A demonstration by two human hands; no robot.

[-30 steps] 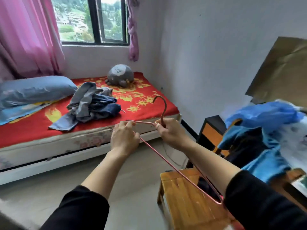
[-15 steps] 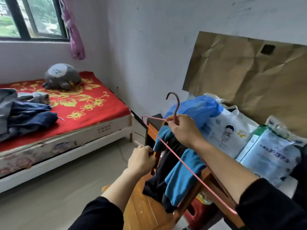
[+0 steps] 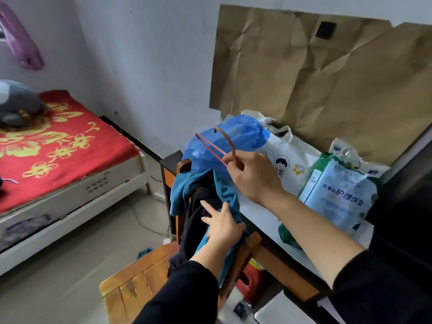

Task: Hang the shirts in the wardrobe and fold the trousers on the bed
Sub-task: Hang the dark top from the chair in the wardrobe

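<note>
My right hand (image 3: 253,176) grips a thin red wire hanger (image 3: 211,147) just below its hook, holding it up over the chair back. A blue shirt (image 3: 224,192) and a black garment (image 3: 196,228) hang draped over the back of a wooden chair (image 3: 140,279). My left hand (image 3: 222,223) lies on these clothes with its fingers spread, touching the black and blue cloth. The bed (image 3: 70,146) with its red flowered cover is at the left.
A dark desk (image 3: 275,251) behind the chair carries a blue plastic bag (image 3: 240,134), a white printed bag (image 3: 287,160) and a green-and-blue pack (image 3: 339,195). Brown paper (image 3: 315,85) covers the wall. A grey plush toy (image 3: 16,104) lies on the bed.
The view has swung right from the bed to the chair and desk. My left hand has let go of the hanger and moved onto the draped clothes; my right hand keeps the hanger.
</note>
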